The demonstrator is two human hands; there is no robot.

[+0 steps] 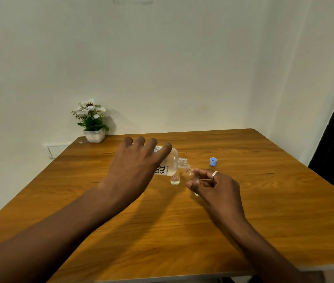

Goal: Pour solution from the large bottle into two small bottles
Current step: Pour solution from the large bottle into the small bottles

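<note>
Gripping large bottle [169, 162], left hand [135, 166] covers it.

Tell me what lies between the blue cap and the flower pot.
In the head view: the left hand gripping the tilted large bottle, over bare table.

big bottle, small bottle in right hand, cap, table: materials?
big bottle: clear glossy plastic, probably; see-through wall, moulded neck threads.
small bottle: clear too; plastic or glass, cannot tell.
cap: opaque blue plastic, likely; even colour.
table: wood or wood-look laminate; grain pattern, satin sheen.
</note>
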